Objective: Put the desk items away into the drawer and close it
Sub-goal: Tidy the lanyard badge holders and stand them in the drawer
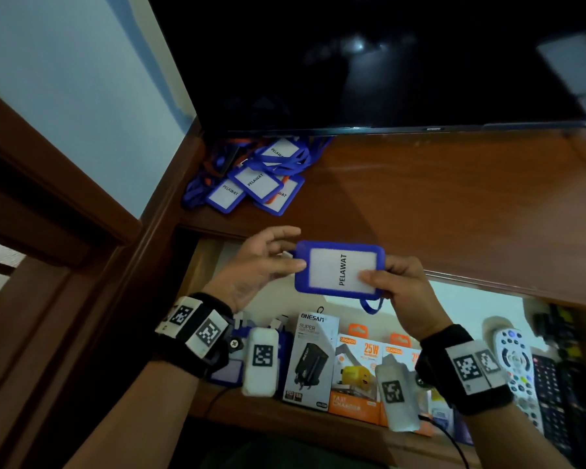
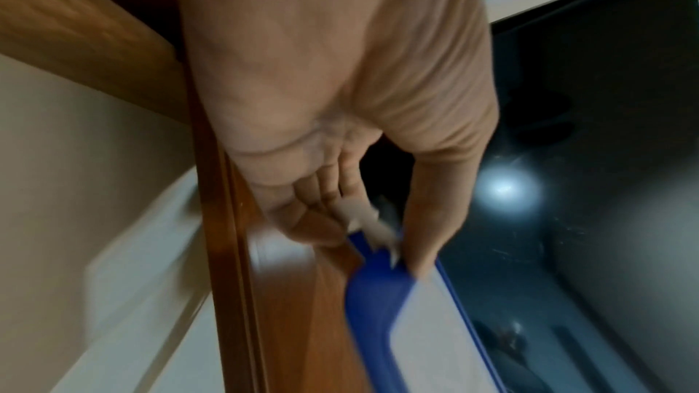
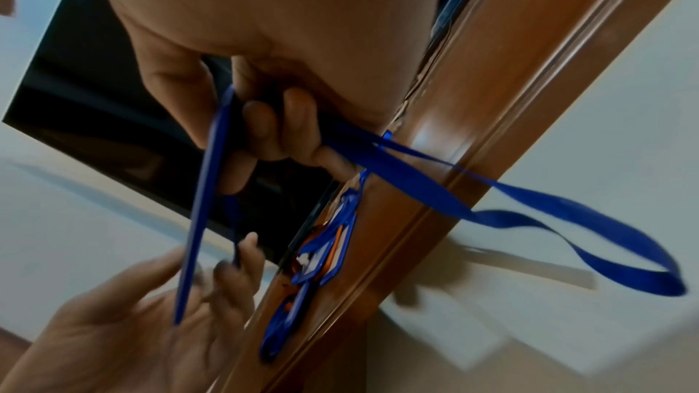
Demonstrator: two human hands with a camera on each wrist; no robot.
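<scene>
A blue badge holder [image 1: 332, 269] with a white card reading PELAWAT is held up over the open drawer [image 1: 202, 262]. My left hand [image 1: 290, 252] pinches its left end, thumb in front and fingers behind. My right hand [image 1: 376, 272] pinches its right side, thumb on the card. In the right wrist view the holder [image 3: 204, 190] shows edge-on, and its blue lanyard [image 3: 529, 214] runs through my right fingers [image 3: 261, 127] and loops off to the right. The left wrist view shows my thumb lying on the holder [image 2: 378, 295]. Several more such badges [image 1: 251, 177] lie piled at the desk's back left.
The drawer holds a white charger box [image 1: 313, 360], orange charger boxes [image 1: 356, 374], a white remote [image 1: 515, 353] and a black remote [image 1: 552, 394]. A dark screen [image 1: 386, 62] stands at the back of the brown desk top [image 1: 454, 204].
</scene>
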